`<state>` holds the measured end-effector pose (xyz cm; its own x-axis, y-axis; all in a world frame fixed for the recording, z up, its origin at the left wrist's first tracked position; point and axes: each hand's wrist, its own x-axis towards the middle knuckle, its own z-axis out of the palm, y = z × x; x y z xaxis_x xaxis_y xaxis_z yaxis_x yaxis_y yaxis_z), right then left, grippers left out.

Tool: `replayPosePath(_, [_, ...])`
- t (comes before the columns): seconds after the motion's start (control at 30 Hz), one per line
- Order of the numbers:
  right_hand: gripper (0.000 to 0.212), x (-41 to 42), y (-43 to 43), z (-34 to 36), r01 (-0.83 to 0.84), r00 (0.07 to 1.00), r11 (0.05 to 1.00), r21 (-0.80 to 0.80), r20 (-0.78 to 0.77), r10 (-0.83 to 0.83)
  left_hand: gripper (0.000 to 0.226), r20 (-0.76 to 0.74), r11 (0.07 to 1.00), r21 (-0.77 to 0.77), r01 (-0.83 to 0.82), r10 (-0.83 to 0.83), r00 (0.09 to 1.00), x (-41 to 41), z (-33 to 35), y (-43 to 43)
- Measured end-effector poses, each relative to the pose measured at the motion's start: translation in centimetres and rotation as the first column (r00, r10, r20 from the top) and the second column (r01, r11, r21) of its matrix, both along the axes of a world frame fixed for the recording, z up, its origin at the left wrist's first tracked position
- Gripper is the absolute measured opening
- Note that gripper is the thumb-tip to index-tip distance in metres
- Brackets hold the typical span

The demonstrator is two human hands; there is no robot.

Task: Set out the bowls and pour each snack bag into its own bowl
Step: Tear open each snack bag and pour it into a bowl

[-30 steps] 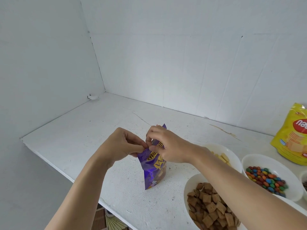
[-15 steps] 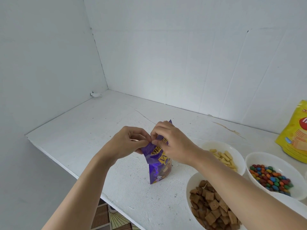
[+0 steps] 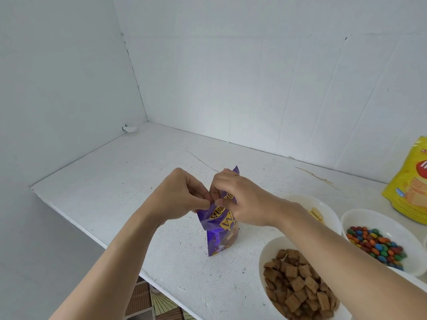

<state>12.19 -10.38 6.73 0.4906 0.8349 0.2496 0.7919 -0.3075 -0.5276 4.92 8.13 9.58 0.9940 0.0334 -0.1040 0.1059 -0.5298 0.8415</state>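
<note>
A small purple snack bag point(image 3: 220, 234) stands upright on the white counter point(image 3: 115, 181). My left hand point(image 3: 178, 195) and my right hand point(image 3: 240, 197) both pinch its top edge, thumbs close together. To the right sit three white bowls: one with brown square pieces point(image 3: 264, 257), one with coloured candies point(image 3: 392, 224), and one with pale yellow biscuits point(image 3: 323, 204) partly hidden behind my right forearm.
A yellow snack bag point(image 3: 409, 183) stands at the far right against the wall. White walls close the counter at the back and left. The counter's front edge runs diagonally, with patterned floor point(image 3: 157, 303) below it.
Both hands stay pinching the purple bag's top; the bag and hands have barely shifted. The camera view moved slightly to the left.
</note>
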Motion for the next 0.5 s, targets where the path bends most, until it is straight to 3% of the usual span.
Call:
replayPosePath(0.27, [0.017,-0.2,0.1,-0.1,-0.016,1.0,0.997,0.074,0.023,0.014,0.018,0.116,0.986,0.099,-0.131,0.12,0.986,0.3,-0.2,0.7])
replayPosePath(0.43, [0.01,-0.1,-0.5,-0.9,0.099,0.991,0.986,0.133,0.074,-0.109,0.029,-0.003,0.999,-0.031,0.04,-0.04,0.999,0.1,-0.3,1.1])
replayPosePath(0.5, [0.022,-0.6,-0.5,-1.5,0.21,0.973,0.961,0.178,0.06,-0.223,0.028,-0.019,0.994,-0.063,0.089,-0.09,0.996,0.1,-0.4,0.8])
